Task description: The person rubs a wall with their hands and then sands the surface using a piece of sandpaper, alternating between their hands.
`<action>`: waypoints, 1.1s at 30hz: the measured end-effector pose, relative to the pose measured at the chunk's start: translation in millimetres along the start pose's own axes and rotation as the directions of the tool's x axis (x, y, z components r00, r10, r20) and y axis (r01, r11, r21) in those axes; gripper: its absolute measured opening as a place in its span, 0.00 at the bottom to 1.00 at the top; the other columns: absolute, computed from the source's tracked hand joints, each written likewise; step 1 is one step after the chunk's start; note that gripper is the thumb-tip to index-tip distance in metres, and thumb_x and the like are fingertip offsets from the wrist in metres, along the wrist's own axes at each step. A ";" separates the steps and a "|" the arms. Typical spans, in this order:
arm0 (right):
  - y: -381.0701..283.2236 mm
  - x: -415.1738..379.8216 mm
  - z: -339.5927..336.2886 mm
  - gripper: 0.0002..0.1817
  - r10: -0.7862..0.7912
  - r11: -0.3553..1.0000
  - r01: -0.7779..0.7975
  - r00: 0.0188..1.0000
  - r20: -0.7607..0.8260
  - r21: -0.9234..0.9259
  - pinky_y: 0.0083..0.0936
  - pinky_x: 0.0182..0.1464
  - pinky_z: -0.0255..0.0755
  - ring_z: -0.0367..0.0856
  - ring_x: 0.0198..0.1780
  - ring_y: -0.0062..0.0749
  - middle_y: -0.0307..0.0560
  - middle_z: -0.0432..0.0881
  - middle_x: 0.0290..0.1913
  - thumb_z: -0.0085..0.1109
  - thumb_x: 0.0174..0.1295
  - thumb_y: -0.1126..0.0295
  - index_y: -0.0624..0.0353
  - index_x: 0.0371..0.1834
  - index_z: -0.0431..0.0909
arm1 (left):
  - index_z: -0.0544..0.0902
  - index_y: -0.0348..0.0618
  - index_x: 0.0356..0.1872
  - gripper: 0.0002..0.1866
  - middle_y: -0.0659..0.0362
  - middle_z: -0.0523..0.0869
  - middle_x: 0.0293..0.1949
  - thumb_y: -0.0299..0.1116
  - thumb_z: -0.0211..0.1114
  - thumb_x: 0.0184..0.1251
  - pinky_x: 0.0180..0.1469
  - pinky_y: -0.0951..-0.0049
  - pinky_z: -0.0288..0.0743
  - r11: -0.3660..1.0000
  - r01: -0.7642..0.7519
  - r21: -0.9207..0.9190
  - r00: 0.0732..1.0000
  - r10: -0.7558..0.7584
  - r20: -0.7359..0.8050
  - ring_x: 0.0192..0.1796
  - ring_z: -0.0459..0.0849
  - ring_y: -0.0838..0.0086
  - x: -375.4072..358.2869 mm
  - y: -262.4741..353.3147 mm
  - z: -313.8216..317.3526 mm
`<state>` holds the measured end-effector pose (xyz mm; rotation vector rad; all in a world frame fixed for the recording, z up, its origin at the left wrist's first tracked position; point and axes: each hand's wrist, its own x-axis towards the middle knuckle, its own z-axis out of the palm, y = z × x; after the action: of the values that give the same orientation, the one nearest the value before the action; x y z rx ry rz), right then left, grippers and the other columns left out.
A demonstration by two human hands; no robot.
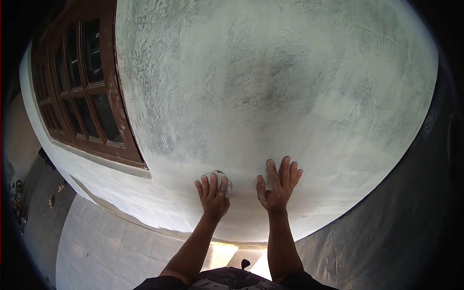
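Note:
A pale, whitish-grey plastered wall (pixel 314 121) with rough dark patches fills most of the head view. My left hand (pixel 212 195) presses a small pale grey piece of sandpaper (pixel 227 186) against its lower part; the fingers cover most of the piece, so its full shape is hidden. To the right, my right hand (pixel 278 191) lies on the wall with fingers spread and nothing under them that I can see. Whitish dust shows on its thumb and fingertips.
A brown wooden window frame (pixel 126 121) with dark glass panes is set in the wall at left. Grey floor tiles (pixel 106 237) lie below the wall. A dark sheet-like surface (pixel 367 241) is at right. Small objects (pixel 51 201) lie on the floor at far left.

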<state>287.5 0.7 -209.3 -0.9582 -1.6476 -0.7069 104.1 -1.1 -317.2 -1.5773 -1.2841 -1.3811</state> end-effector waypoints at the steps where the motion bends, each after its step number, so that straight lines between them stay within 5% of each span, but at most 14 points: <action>1: 0.2 -1.3 0.7 0.24 0.024 1.000 -0.024 1.000 0.006 0.001 0.48 0.77 0.27 0.43 0.81 0.46 0.55 0.62 0.75 0.60 0.61 0.58 0.46 0.62 0.79 | 0.75 0.49 0.66 0.26 0.45 0.64 0.73 0.30 0.55 0.64 0.75 0.39 0.31 1.000 -0.010 -0.009 1.000 0.010 0.000 0.79 0.48 0.46 2.1 0.7 1.6; 4: -0.3 -1.1 0.0 0.24 0.027 1.000 -0.027 1.000 0.010 -0.010 0.48 0.77 0.27 0.43 0.81 0.46 0.55 0.63 0.75 0.60 0.61 0.57 0.45 0.62 0.80 | 0.74 0.50 0.67 0.26 0.46 0.63 0.74 0.30 0.53 0.65 0.76 0.40 0.31 0.999 0.028 -0.026 0.999 -0.028 0.033 0.79 0.48 0.47 17.5 8.9 -9.1; 9: -1.2 0.2 0.0 0.24 0.017 1.000 -0.017 1.000 -0.003 -0.012 0.49 0.77 0.27 0.43 0.81 0.48 0.58 0.61 0.75 0.59 0.62 0.58 0.50 0.62 0.79 | 0.72 0.45 0.68 0.26 0.41 0.58 0.75 0.35 0.48 0.69 0.74 0.36 0.29 0.999 -0.009 -0.033 0.997 0.011 0.073 0.79 0.45 0.43 147.8 24.6 -38.4; 16: -1.4 -0.2 -1.6 0.24 -0.021 1.000 0.021 1.000 -0.003 -0.005 0.50 0.77 0.27 0.42 0.81 0.50 0.61 0.59 0.75 0.58 0.63 0.59 0.56 0.62 0.78 | 0.77 0.50 0.65 0.25 0.47 0.63 0.74 0.31 0.51 0.66 0.76 0.41 0.32 0.999 0.001 -0.037 0.999 0.001 0.050 0.79 0.49 0.49 2.6 12.0 -4.1; 24: -2.1 -2.1 -0.2 0.24 -0.022 1.000 0.022 1.000 -0.012 -0.010 0.49 0.77 0.27 0.41 0.81 0.48 0.60 0.59 0.75 0.60 0.62 0.60 0.56 0.61 0.79 | 0.73 0.52 0.68 0.27 0.48 0.62 0.75 0.30 0.51 0.67 0.76 0.43 0.30 0.998 -0.001 -0.067 0.999 0.004 0.037 0.79 0.48 0.52 174.7 27.5 -43.6; 26: -2.1 -4.6 0.3 0.24 -0.018 1.000 0.017 1.000 -0.009 -0.011 0.49 0.77 0.27 0.41 0.81 0.48 0.60 0.59 0.76 0.60 0.62 0.60 0.56 0.61 0.79 | 0.72 0.49 0.69 0.27 0.45 0.61 0.75 0.31 0.49 0.67 0.76 0.41 0.30 0.998 -0.040 -0.058 0.999 0.042 0.031 0.79 0.47 0.49 143.2 18.6 -33.9; 28: -1.6 -8.7 0.9 0.23 0.034 0.999 -0.033 0.999 0.019 -0.037 0.48 0.78 0.27 0.43 0.81 0.45 0.54 0.63 0.74 0.60 0.61 0.57 0.45 0.61 0.80 | 0.71 0.45 0.69 0.27 0.43 0.60 0.75 0.32 0.47 0.68 0.75 0.39 0.29 0.995 -0.081 -0.053 0.996 0.082 0.030 0.79 0.45 0.46 89.1 12.8 -20.1; 31: -1.4 -4.8 -2.1 0.24 -0.026 1.000 0.026 1.000 0.009 -0.017 0.49 0.77 0.27 0.41 0.81 0.48 0.59 0.58 0.76 0.61 0.61 0.60 0.55 0.61 0.79 | 0.71 0.44 0.69 0.27 0.43 0.60 0.75 0.32 0.47 0.68 0.75 0.40 0.29 0.989 -0.148 0.015 0.987 0.147 0.061 0.79 0.46 0.46 50.7 9.6 -12.9; 33: -2.3 -5.6 -1.6 0.25 -0.017 1.000 0.018 1.000 0.006 -0.019 0.49 0.77 0.27 0.41 0.81 0.48 0.59 0.58 0.76 0.61 0.61 0.60 0.55 0.61 0.79 | 0.72 0.45 0.68 0.26 0.43 0.61 0.74 0.33 0.47 0.69 0.75 0.39 0.30 0.989 -0.147 0.007 0.986 0.146 0.084 0.79 0.46 0.46 88.3 13.3 -23.1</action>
<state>287.1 -3.1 -214.2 -0.9614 -1.6589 -0.7334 105.6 -5.2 -225.0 -1.7004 -1.1969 -1.2255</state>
